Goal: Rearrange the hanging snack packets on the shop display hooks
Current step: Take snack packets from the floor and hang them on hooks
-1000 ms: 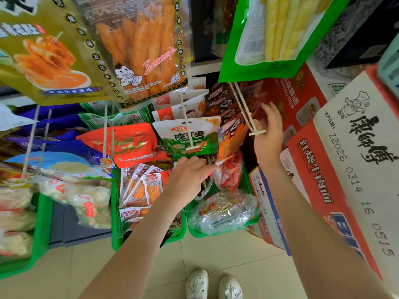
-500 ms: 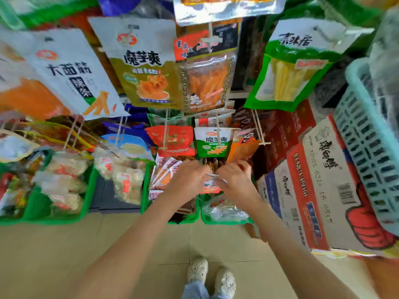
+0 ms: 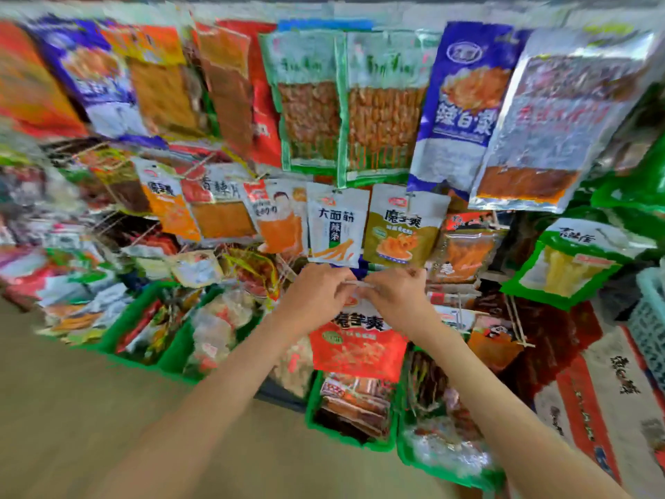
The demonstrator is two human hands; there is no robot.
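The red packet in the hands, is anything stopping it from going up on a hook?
Both hands, left hand and right hand, grip the red packet by its top edge. Directly above hang the white packet and the olive-green packet, crowding that spot. The picture is blurred, so no free hook is visible.

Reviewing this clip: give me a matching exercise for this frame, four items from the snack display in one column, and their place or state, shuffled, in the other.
Items
1. red packet
2. white packet with black characters
3. olive-green packet
4. green basket

Places or states
A. hanging right above the left hand
B. on the floor, holding packets
C. held at its top edge by both hands
D. hanging right above the right hand

Pairs: 1-C, 2-A, 3-D, 4-B
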